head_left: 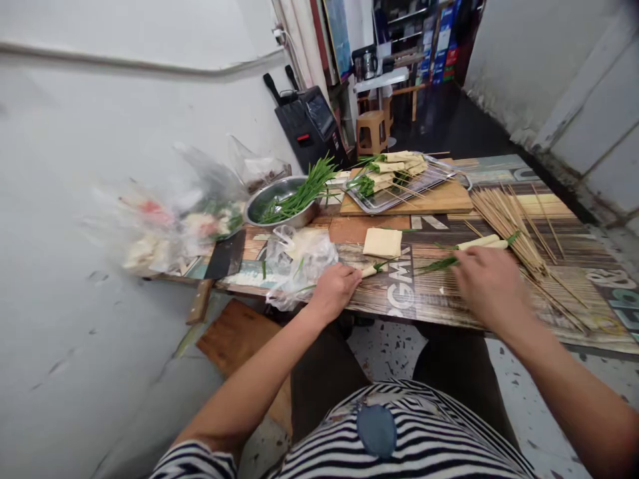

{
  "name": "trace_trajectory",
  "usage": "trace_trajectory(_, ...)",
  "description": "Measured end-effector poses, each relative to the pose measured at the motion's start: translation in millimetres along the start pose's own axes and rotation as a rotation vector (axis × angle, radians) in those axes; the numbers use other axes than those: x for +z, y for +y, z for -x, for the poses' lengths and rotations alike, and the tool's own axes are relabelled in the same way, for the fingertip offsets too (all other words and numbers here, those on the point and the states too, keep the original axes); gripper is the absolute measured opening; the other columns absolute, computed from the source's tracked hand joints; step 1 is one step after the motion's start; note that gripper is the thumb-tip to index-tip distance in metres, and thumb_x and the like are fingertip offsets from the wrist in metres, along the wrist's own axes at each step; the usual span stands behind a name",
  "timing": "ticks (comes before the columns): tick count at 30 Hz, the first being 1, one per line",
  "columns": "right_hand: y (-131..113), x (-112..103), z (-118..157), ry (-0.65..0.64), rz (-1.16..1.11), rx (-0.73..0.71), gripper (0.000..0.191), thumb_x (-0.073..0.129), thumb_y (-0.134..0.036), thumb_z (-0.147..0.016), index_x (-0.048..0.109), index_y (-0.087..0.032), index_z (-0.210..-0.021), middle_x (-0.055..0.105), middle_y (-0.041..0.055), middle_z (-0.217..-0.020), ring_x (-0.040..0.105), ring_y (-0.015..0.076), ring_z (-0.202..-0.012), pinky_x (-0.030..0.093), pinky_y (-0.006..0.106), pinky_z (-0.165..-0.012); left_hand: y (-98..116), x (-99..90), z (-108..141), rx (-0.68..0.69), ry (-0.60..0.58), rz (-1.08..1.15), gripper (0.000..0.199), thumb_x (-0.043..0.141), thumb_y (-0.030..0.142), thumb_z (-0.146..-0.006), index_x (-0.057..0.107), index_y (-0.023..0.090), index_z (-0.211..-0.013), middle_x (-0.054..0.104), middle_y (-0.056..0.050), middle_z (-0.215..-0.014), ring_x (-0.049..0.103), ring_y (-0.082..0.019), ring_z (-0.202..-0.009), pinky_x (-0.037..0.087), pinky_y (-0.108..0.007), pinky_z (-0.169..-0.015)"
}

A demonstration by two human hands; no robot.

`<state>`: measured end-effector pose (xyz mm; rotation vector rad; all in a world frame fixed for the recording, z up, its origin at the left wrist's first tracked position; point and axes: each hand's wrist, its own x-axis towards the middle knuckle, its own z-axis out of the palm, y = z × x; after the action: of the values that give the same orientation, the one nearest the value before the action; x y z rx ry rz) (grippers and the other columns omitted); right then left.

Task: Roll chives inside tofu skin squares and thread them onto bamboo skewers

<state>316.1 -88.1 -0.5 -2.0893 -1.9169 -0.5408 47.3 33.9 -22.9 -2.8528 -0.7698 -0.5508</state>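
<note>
Pinches a roll [370, 271] with the left hand [335, 291], risking unravelling if slackened; cannot tell for the blurred right hand [492, 286].

A cleaver [227, 256] and skewers [516, 229] (heaped loosely) show a food-prep room.

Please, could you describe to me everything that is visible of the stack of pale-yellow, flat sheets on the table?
The stack of pale-yellow, four-sided, flat sheets lies flat on the wood-patterned tabletop. The sheets look thin, matte and neatly piled; their number cannot be counted. The stack sits between the crumpled, clear plastic bag and the person's bare right hand, farther from the body than the bare left hand. Neither hand touches it. A thin green strand lies by its far right corner.
</note>
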Motion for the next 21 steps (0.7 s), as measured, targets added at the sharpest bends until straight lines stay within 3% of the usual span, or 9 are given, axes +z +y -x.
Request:
trace_trajectory(3, 43.3, -0.6, 10.4, -0.083, 0.218, 0.202, 0.029, 0.043, -0.025, -0.09, 0.066, -0.008, -0.097, 0.062, 0.0171, -0.089, 0.049, 0.0241, -0.083, 0.032, 0.034, -0.069, -0.8, -1.2, -1.4, 0.008, -0.025, -0.002, 0.033, 0.036, 0.027, -0.098, 0.065, 0.015, -0.087, 0.063, -0.007, -0.077, 0.053, -0.017, -0.073, 0.041, -0.028, -0.068)
trace_trajectory(5, 58.4, 2.6, 11.7, -0.196, 0.26, 0.24, 0.031, 0.04, -0.025, -0.091, 0.066, -0.009, -0.098, 0.063, 0.0161, -0.085, 0.051, 0.023, -0.078, 0.029, 0.033, -0.064, -1.0, -0.9, -1.7, -0.008, -0.031, 0.012, 0.033, 0.036, 0.027, -0.097, 0.065, 0.015, -0.087, 0.063, -0.007, -0.079, 0.054, -0.017, -0.075, 0.041, -0.029, -0.069)
trace_trajectory(8, 65.0, 5.7, 7.4, -0.318, 0.219, 0.273, 0.034, 0.038, -0.028, -0.093, 0.067, -0.011, -0.097, 0.063, 0.0141, -0.086, 0.053, 0.0199, -0.074, 0.025, 0.031, -0.058, -2.2, 0.9, -0.6, -0.047, -0.02, 0.071, 0.031, 0.038, 0.027, -0.096, 0.066, 0.016, -0.087, 0.063, -0.007, -0.081, 0.055, -0.017, -0.077, 0.043, -0.028, -0.071)
trace_trajectory(13, 68.8, 5.2, -1.5, -0.389, 0.178, 0.378, 0.034, 0.04, -0.031, -0.092, 0.067, -0.01, -0.086, 0.064, 0.0145, -0.086, 0.053, 0.0171, -0.071, 0.023, 0.029, -0.054, -4.5, 5.4, 1.8, -0.099, 0.014, 0.162, 0.023, 0.047, 0.028, -0.093, 0.068, 0.016, -0.092, 0.064, -0.008, -0.087, 0.056, -0.018, -0.082, 0.044, -0.028, -0.074)
trace_trajectory(16, 73.3, 4.8, 3.8, -0.288, 0.155, 0.335, 0.035, 0.04, -0.032, -0.092, 0.067, -0.011, -0.082, 0.065, 0.0127, -0.082, 0.051, 0.0144, -0.066, 0.022, 0.028, -0.052, -3.3, 7.1, 0.9, -0.119, 0.035, 0.147, 0.024, 0.047, 0.025, -0.093, 0.068, 0.015, -0.088, 0.064, -0.008, -0.084, 0.055, -0.018, -0.08, 0.044, -0.029, -0.073)
trace_trajectory(21, 70.5, -10.7, 24.2, 0.079, 0.16, 0.231, 0.026, 0.05, -0.029, -0.086, 0.071, -0.014, -0.084, 0.067, 0.0079, -0.074, 0.053, 0.0133, -0.062, 0.027, 0.025, -0.05, 3.7, 6.6, -2.4, -0.082, 0.034, 0.129, 0.028, 0.043, 0.025, -0.094, 0.067, 0.014, -0.085, 0.061, -0.008, -0.079, 0.053, -0.017, -0.075, 0.042, -0.029, -0.07)
